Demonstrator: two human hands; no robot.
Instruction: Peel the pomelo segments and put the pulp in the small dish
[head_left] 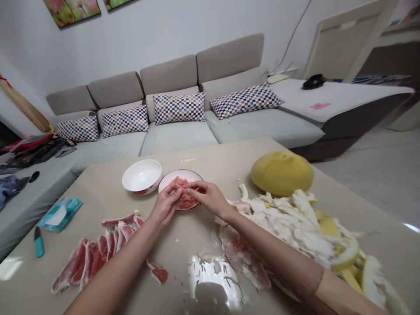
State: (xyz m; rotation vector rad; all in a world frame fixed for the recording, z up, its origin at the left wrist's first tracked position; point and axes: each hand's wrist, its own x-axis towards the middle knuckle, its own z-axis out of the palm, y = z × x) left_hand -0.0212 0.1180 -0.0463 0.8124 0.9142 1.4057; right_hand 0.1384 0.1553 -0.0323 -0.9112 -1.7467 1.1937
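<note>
Pulp is sitting in a small heap on a white plate near the middle of the table, and a person is working right over it. The left hand and the right hand are coming together above the plate, both closing on the pink flesh, with their fingertips almost meeting. A white bowl is standing just to the left of the plate. Pink pomelo segments are lying in a long row on the bare tabletop, nearer and to the left, and one stray piece is resting beside the left forearm. To the right, a mound of white pith is spreading across the table, and a whole yellow pomelo is sitting beyond it. Judging by that row, much of the flesh is waiting outside the plate, so only a small share looks finished.
</note>
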